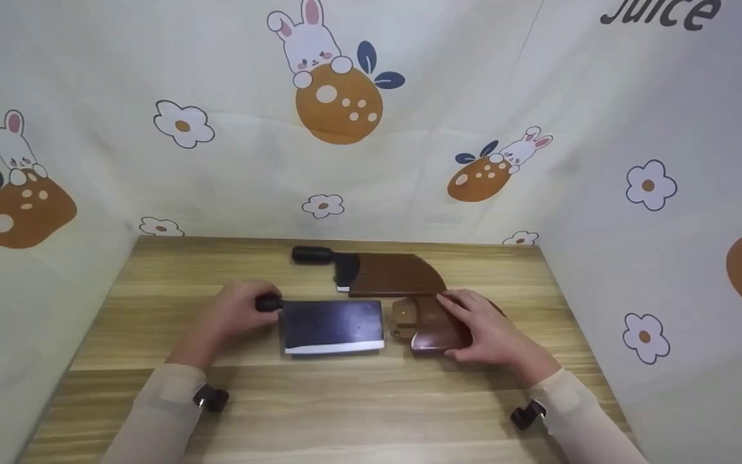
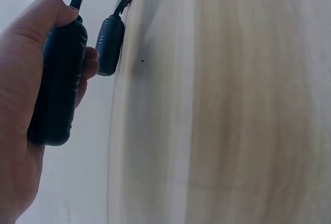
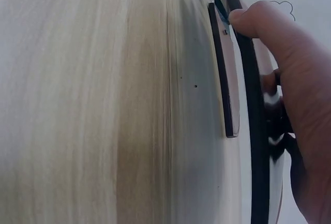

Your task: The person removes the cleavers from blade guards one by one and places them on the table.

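A cleaver (image 1: pixel 332 325) with a dark blade and a bright cutting edge is level over the wooden table, edge toward me. My left hand (image 1: pixel 239 309) grips its black handle (image 2: pixel 61 84), thumb near the blade end. To the right, my right hand (image 1: pixel 493 335) holds a brown knife sheath (image 1: pixel 434 328), thumb on the near edge and fingers over the far side. A tan strap piece (image 1: pixel 403 316) sticks out at the sheath's left end. Blade and sheath are apart. Part of the sheath is hidden under the right hand.
Behind them lies a second cleaver in a brown sheath (image 1: pixel 397 274), its black handle (image 1: pixel 312 255) to the left. The wooden tabletop (image 1: pixel 345 412) meets a printed cloth backdrop (image 1: pixel 236 174) at the back and sides. Both wrists carry small black cameras (image 1: pixel 213 398).
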The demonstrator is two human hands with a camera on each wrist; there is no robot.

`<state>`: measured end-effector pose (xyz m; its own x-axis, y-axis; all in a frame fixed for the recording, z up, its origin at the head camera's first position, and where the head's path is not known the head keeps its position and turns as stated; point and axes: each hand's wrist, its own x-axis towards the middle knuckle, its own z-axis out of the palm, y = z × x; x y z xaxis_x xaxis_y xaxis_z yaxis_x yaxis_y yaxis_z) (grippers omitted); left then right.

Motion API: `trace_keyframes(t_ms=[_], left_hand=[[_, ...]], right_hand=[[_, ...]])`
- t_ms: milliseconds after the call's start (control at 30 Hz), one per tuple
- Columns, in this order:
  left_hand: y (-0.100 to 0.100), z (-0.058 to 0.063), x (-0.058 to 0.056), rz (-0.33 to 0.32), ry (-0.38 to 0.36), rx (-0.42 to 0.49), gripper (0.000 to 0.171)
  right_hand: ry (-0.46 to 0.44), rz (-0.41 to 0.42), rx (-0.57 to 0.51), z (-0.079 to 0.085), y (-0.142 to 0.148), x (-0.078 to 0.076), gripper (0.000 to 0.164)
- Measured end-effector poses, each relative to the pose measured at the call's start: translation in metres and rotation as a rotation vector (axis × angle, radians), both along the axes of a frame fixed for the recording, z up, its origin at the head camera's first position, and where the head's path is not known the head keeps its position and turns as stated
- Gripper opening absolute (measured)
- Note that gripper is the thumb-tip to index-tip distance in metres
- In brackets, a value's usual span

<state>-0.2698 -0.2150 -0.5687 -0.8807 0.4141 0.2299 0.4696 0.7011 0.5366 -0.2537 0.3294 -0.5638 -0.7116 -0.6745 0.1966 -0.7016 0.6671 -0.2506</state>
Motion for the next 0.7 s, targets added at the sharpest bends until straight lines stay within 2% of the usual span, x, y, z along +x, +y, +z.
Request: trace_keyframes(t_ms=[133, 300, 467, 600, 700], left_hand=[[0.0006, -0.0055, -0.0019, -0.040, 0.055, 0.014, 0.027], [0.0024, -0.0086, -0.0034, -0.055, 0.067, 0.032, 0.025], [0.0044, -0.0081, -0.0039, -0.024, 0.008, 0.012, 0.026], [0.0057, -0.0075, -0.0049, -0.006, -0.041, 0.003, 0.026], [0.0057, -0.0088, -0.0058, -0.008, -0.052, 0.001, 0.025]], right_hand=[[-0.031, -0.011, 0.018, -0.0042, -0.0006, 0.0009, 0.111], [-0.113, -0.028, 0.008, -0.0078, -0.0017, 0.0013, 0.111], [-0.193, -0.034, 0.010, -0.0086, -0.0039, 0.0013, 0.110], [-0.231, -0.049, 0.031, -0.0094, -0.0056, 0.0002, 0.109], [-0.249, -0.057, 0.060, -0.0106, -0.0064, -0.0010, 0.110]])
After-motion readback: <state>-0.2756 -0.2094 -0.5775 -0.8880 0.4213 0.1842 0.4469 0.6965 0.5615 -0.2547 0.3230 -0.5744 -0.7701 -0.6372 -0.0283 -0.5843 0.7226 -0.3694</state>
